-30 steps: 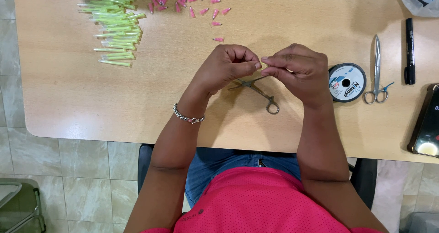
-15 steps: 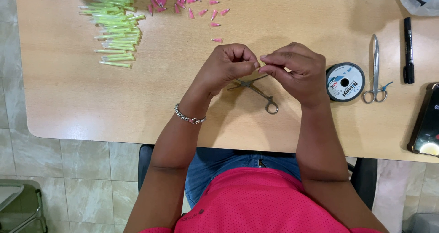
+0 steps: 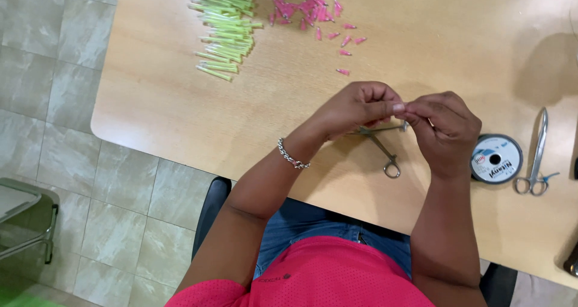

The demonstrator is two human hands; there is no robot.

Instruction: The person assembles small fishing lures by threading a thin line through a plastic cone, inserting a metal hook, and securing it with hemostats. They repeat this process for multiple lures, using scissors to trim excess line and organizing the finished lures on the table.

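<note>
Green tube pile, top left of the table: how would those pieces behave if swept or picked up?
The green tubes look thin, short and probably very light, so a sweep would likely scatter them. Their round, straw-like shape suggests they roll easily on the smooth wooden table. Lying loosely stacked near the pink tips, they would probably slide apart rather than lift together.
</note>
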